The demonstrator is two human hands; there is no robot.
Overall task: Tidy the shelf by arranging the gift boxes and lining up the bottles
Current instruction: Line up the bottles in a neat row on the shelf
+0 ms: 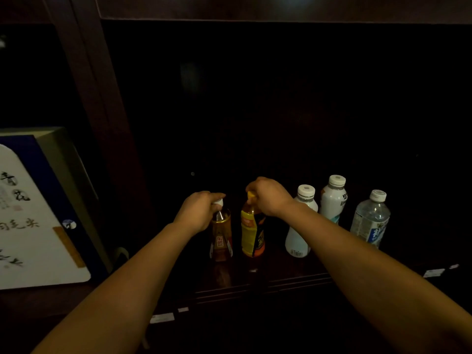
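Several bottles stand upright on a dark wooden shelf. My left hand grips the white cap of a brown tea bottle. Just right of it, my right hand holds the yellow cap of a bottle with a yellow label. Further right stand a white bottle, a second white bottle with a teal band set a little further back, and a clear water bottle. A large gift box with a white calligraphy front and blue edge stands in the compartment to the left.
A dark wooden upright divides the gift box's compartment from the bottles' one. The back of the shelf is very dark and shows nothing. Small white labels are stuck on the shelf's front edge, with another label at the right.
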